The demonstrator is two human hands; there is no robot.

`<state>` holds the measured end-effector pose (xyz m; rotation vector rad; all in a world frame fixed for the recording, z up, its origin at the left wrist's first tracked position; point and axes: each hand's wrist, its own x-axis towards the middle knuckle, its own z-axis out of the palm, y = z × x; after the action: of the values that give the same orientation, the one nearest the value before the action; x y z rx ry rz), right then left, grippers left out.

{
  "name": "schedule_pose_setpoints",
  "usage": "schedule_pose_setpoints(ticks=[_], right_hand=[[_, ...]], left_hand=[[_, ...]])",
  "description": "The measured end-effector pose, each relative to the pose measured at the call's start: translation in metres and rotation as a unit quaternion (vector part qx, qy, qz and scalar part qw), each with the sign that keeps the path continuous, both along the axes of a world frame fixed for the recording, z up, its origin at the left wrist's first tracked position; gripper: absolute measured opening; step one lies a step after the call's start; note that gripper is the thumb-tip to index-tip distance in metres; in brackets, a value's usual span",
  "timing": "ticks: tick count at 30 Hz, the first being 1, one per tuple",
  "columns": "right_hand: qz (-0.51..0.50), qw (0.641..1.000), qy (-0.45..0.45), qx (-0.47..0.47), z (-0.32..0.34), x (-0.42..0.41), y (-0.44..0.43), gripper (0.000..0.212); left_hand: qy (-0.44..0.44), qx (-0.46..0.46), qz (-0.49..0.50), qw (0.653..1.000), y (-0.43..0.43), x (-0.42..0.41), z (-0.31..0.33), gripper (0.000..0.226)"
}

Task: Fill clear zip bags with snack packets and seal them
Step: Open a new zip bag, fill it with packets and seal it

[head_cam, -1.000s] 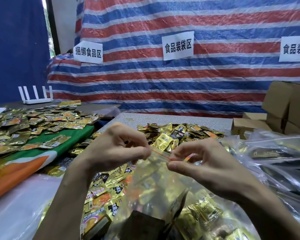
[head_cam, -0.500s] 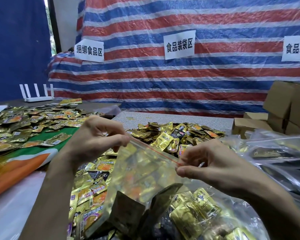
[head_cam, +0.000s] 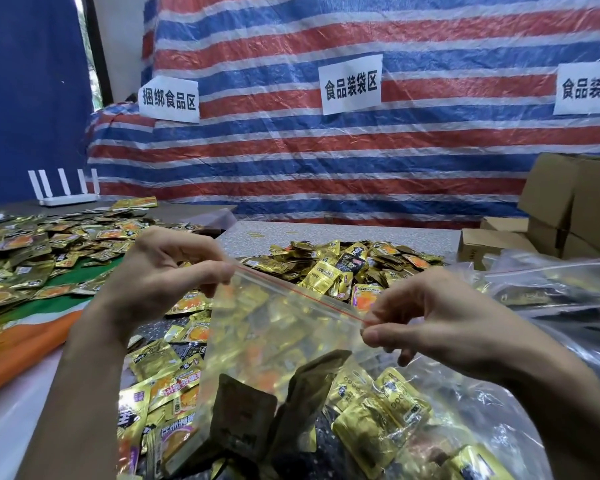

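Observation:
A clear zip bag [head_cam: 274,337] with a red zip line hangs between my hands, holding several gold and dark snack packets. My left hand [head_cam: 167,275] pinches the bag's top left corner between thumb and forefinger. My right hand [head_cam: 426,323] pinches the top right corner at the end of the red line. The zip edge runs taut and slanted from upper left down to lower right. Loose gold snack packets [head_cam: 340,268] lie heaped on the table behind the bag and below it.
More gold packets [head_cam: 45,251] cover a green and orange cloth at left. Filled clear bags [head_cam: 551,285] pile up at right. Cardboard boxes [head_cam: 568,206] stand at far right. A white router [head_cam: 66,188] sits at back left before a striped tarp.
My hands have drawn apart along the zip edge: the left hand slid up and left, the right stayed near the right end. The bag top is now stretched wide.

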<state>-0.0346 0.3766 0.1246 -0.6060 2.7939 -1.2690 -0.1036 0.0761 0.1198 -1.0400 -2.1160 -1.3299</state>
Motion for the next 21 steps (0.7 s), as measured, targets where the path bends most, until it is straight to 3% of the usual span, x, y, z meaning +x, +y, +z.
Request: schedule_pose_setpoints(ticks=[8,16,21], right_hand=[[-0.013,1.0,0.022,0.0,0.007,0.008,0.004,0.009],[0.011,0.999,0.049,0.018,0.012,0.027,0.0,0.007],[-0.038,0.998,0.045,-0.027,0.014,0.028,0.01,0.03]], left_hand=[[-0.022,-0.03,0.121,0.992,-0.011,-0.009,-0.004,0.009],[0.037,-0.003,0.112,0.993,0.028,0.0,0.002,0.013],[-0.034,0.06,0.127,0.99,0.081,-0.013,0.001,0.017]])
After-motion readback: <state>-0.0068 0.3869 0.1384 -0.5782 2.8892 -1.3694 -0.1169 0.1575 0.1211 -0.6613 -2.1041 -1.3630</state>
